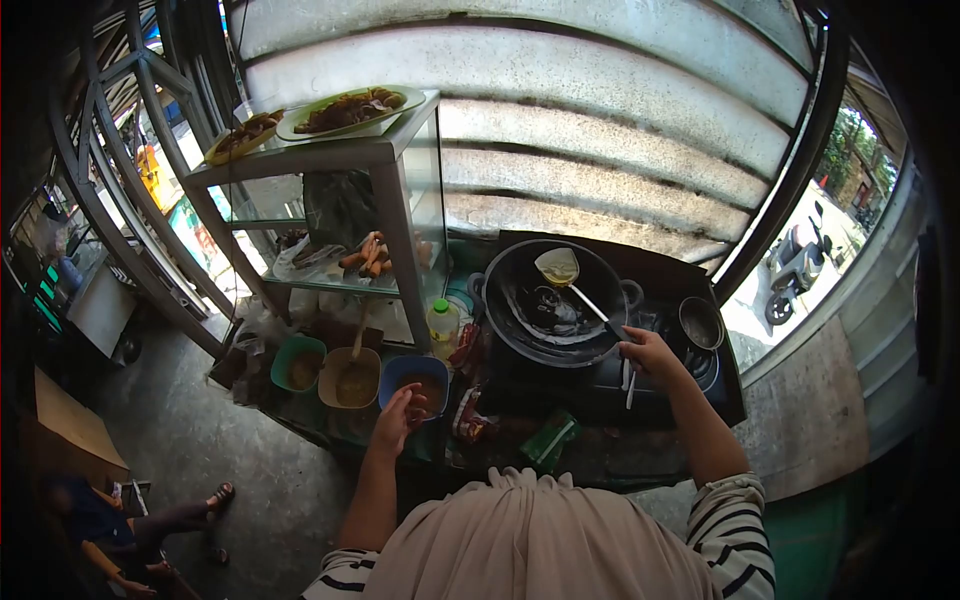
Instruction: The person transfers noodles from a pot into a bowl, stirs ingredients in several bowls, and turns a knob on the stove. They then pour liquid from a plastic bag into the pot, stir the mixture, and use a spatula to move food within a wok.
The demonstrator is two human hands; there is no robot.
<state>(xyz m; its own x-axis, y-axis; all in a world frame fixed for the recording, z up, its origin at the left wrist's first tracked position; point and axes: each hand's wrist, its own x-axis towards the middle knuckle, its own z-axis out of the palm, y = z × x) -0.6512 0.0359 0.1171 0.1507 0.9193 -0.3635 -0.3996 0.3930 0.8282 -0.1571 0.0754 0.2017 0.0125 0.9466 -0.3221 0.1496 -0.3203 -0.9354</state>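
Note:
My right hand (650, 357) is closed around the dark handle of a wok spatula (590, 300). Its broad, shallow head is raised over the far side of a black wok (512, 345) and carries something yellowish. Shiny streaks of liquid show on the bottom of the wok, which sits on a stove. My left hand (399, 418) hovers at the near edge of a blue bowl (385, 378) holding a brownish mixture; its fingers are loosely bent, with nothing visible in them. Beside that bowl are a cream bowl (334, 392) with a utensil standing in it and a green bowl (282, 372).
A glass display case (392, 230) with plates of food on top stands at the back left. A yellow bottle (441, 325), a red packet (468, 415) and a green packet (550, 440) lie near the stove. A small pan (701, 322) is at right. Another person (120, 530) sits at lower left.

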